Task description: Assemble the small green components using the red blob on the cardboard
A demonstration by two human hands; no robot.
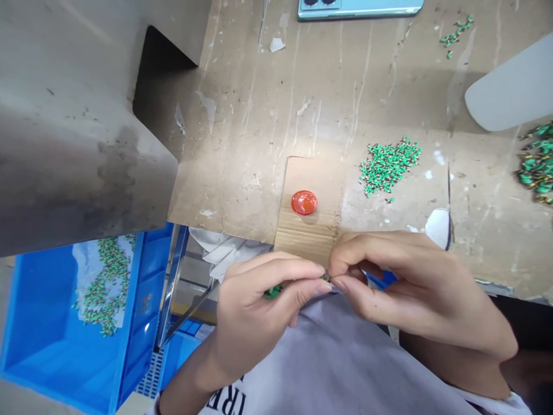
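Close to my body, beyond the table's front edge, both hands meet fingertip to fingertip. My left hand (259, 305) is closed in a pinch, with small green parts (273, 291) showing beneath its curled fingers. My right hand (401, 282) pinches thumb against forefinger at the same spot. Between the fingertips a tiny piece (326, 278) shows, mostly hidden and too small to name. Just past the hands, a small red dish (305, 203) with a shiny inside sits on a cardboard strip (306, 236).
A loose pile of small green parts (389, 166) lies on the worn table (242, 144). More green parts (538, 164) are at the right edge. A phone (363, 8) lies at the back. At left stand a metal housing (73, 127) and a blue bin (47, 305).
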